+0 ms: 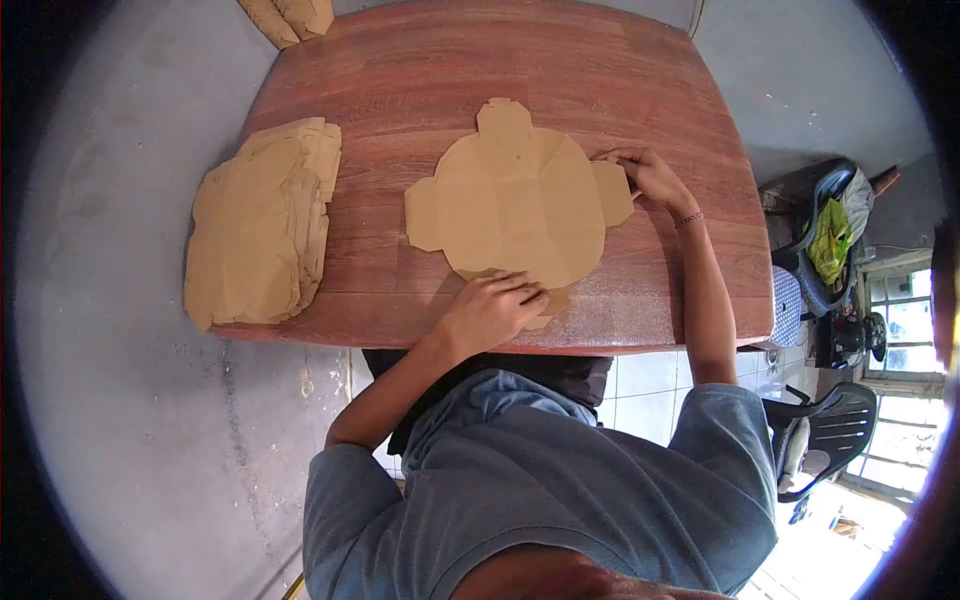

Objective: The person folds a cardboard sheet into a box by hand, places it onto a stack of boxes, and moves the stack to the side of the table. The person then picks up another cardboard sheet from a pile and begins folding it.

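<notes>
A flat brown cardboard cutout (520, 200) with a rounded body and a flap on each side lies on the wooden table. My left hand (495, 308) rests over its near edge, fingers bent and pressing on the near flap, which the hand partly covers. At the right flap, my right hand (655, 180) has its fingers curved about the upper outer corner, with the thumb by the flap's edge. Some of those fingertips are hard to make out. Fold lines cross the middle of the cutout.
To the left, a stack of similar cardboard cutouts (250, 225) sits by the table's edge. More brown cardboard (290, 18) stands at the far left corner. Grey walls border the table (400, 80). On the right are a dark plastic chair (835, 435) and a yellow-green bag (830, 240).
</notes>
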`<state>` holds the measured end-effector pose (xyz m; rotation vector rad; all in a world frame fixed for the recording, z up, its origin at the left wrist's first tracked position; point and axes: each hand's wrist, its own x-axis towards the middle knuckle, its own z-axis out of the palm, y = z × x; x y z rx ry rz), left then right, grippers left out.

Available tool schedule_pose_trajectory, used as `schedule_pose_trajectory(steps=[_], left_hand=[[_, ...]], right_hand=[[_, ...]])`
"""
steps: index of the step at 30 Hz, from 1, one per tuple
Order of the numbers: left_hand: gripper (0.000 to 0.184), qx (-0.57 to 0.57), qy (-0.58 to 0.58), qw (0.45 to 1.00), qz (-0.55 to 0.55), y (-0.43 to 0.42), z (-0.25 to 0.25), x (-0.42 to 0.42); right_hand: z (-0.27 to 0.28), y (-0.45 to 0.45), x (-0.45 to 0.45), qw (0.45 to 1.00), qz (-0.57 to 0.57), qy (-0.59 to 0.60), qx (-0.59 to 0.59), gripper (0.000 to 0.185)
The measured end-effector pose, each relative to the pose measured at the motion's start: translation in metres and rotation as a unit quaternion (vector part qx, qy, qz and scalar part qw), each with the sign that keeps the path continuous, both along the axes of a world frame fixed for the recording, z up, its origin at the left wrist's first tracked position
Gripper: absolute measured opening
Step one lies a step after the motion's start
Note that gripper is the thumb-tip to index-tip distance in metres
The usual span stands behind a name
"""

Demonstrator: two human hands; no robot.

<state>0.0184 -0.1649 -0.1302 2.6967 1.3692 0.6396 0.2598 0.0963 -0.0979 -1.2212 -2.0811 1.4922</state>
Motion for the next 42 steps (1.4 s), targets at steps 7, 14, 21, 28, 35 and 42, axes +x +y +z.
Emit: schedule_pose_trajectory(steps=[7,14,21,28,35,42], left_hand=[[0.029,0.000,0.004,1.000,0.008,0.004,0.003,-0.001],[0.043,-0.042,-0.066,0.997,0.026,-0.012,0.027,-0.003],[0.049,0.111,-0.075,0.946,0.296,-0.056,0.079,-0.103],[0.063,0.066,-0.008,0.855,0.514,-0.122,0.097,-0.190],[0.065,0.016,-0.027,0.860,0.509,-0.137,0.074,-0.213],[0.059,0.007,-0.060,0.872,0.485,-0.134,0.079,-0.218]], right_hand=[[0.007,-0.001,-0.003,0.997,-0.025,0.000,-0.071,0.032],[0.009,-0.008,-0.006,0.999,-0.011,-0.035,-0.014,0.030],[0.012,-0.013,-0.010,0.999,-0.002,-0.035,0.008,0.027],[-0.004,-0.006,-0.009,0.999,-0.023,0.003,0.023,0.023],[0.001,-0.015,-0.013,0.998,-0.054,0.042,-0.010,0.019],[-0.012,-0.003,-0.008,0.999,-0.025,0.017,0.021,0.021]])
